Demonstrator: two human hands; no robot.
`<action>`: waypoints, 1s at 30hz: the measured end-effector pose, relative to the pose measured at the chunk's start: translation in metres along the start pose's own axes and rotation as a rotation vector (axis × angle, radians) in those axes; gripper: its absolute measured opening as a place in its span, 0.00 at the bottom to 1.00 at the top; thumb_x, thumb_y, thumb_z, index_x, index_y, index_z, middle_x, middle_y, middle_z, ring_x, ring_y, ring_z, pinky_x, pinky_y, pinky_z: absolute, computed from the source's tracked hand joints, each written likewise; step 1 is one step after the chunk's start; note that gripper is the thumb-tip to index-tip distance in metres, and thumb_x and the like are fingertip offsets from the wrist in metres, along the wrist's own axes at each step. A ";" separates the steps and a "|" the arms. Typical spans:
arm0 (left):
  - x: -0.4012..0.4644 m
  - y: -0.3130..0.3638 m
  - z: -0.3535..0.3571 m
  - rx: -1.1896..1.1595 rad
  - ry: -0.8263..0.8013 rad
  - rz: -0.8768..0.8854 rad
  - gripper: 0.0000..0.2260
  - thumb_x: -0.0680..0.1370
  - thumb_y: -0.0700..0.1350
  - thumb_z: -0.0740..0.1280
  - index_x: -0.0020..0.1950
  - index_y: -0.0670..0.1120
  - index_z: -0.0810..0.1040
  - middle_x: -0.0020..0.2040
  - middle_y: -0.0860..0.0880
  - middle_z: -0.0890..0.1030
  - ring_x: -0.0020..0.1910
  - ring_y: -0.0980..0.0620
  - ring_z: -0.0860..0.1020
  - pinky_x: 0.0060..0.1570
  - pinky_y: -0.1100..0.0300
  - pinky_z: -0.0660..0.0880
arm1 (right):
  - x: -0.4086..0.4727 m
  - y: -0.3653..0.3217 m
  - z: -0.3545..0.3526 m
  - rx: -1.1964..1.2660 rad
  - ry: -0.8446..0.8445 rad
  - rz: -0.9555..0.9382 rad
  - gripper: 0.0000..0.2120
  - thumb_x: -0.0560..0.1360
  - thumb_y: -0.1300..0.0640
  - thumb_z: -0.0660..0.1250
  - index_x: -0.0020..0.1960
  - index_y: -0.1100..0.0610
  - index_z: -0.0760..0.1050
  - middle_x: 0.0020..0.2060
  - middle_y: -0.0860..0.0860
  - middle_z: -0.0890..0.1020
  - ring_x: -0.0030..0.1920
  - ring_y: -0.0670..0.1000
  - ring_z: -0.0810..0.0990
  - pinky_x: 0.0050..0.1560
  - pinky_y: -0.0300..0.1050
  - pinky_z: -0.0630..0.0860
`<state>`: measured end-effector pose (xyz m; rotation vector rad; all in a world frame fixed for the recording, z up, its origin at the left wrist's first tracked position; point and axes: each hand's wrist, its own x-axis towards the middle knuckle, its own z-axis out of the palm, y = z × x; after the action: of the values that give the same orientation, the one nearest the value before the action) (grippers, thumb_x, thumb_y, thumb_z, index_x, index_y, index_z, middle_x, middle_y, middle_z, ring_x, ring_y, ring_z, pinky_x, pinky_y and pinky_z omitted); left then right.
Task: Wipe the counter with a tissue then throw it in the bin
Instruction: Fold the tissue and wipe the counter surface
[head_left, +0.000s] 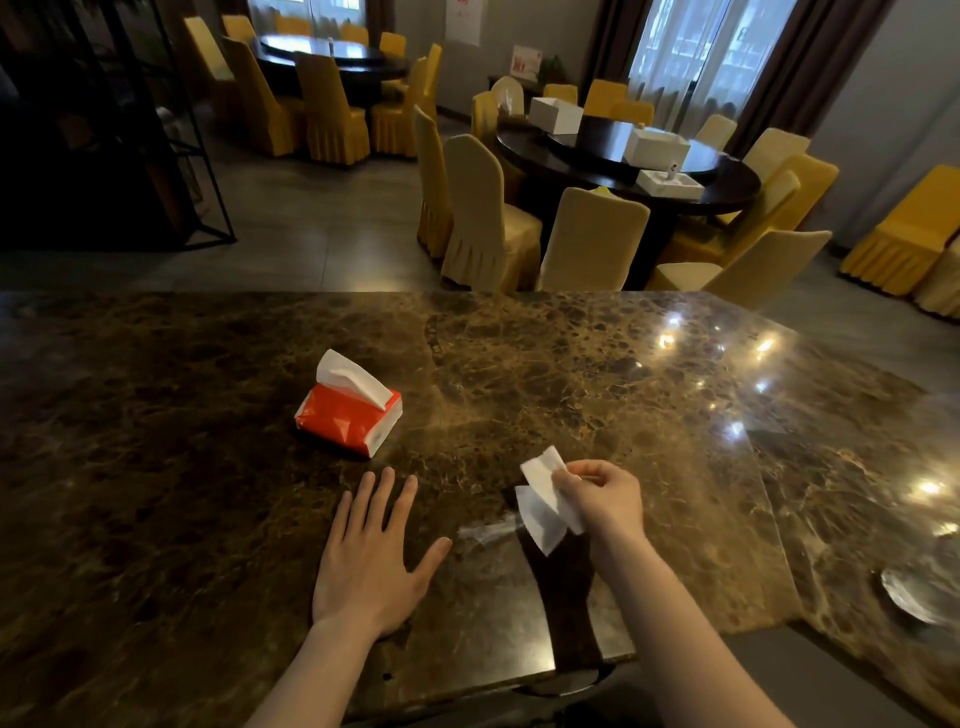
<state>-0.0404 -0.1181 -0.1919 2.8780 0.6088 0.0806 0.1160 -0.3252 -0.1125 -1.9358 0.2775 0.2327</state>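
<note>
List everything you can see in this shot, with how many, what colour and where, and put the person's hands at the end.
Counter: one, brown marble, across the foreground.
Tissue pack: one, red, on the counter left of centre, a white sheet sticking up.
Tissue: one, white, held above the counter.
Round tables: two, dark, behind the counter.
Covered chairs: many, yellow and beige, around the tables.
White boxes: three, on the nearer table.
Bin: none visible.
Left hand: flat on the counter, empty.
Right hand: pinching the tissue.
</note>
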 end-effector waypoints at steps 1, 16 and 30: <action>0.000 0.000 0.000 0.001 0.002 0.001 0.41 0.75 0.77 0.36 0.83 0.57 0.40 0.85 0.51 0.40 0.82 0.51 0.34 0.81 0.48 0.37 | -0.004 0.004 0.002 -0.141 0.094 -0.106 0.04 0.73 0.60 0.75 0.41 0.53 0.83 0.44 0.52 0.84 0.45 0.54 0.82 0.44 0.46 0.74; -0.002 0.000 -0.002 0.006 0.001 0.013 0.41 0.75 0.76 0.35 0.83 0.56 0.40 0.85 0.50 0.41 0.82 0.50 0.35 0.81 0.47 0.38 | -0.038 0.039 0.007 -1.045 -0.222 -0.823 0.23 0.78 0.62 0.63 0.73 0.57 0.66 0.68 0.53 0.74 0.60 0.57 0.68 0.60 0.50 0.69; -0.001 0.000 -0.004 -0.015 0.008 0.027 0.35 0.79 0.68 0.35 0.83 0.55 0.40 0.85 0.49 0.42 0.82 0.50 0.36 0.82 0.47 0.40 | -0.066 0.046 0.040 -0.551 -0.326 -0.889 0.24 0.74 0.68 0.69 0.67 0.52 0.78 0.52 0.49 0.81 0.50 0.47 0.76 0.50 0.44 0.79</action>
<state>-0.0419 -0.1183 -0.1883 2.8733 0.5687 0.1007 0.0379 -0.2985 -0.1484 -2.3109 -0.9407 0.0210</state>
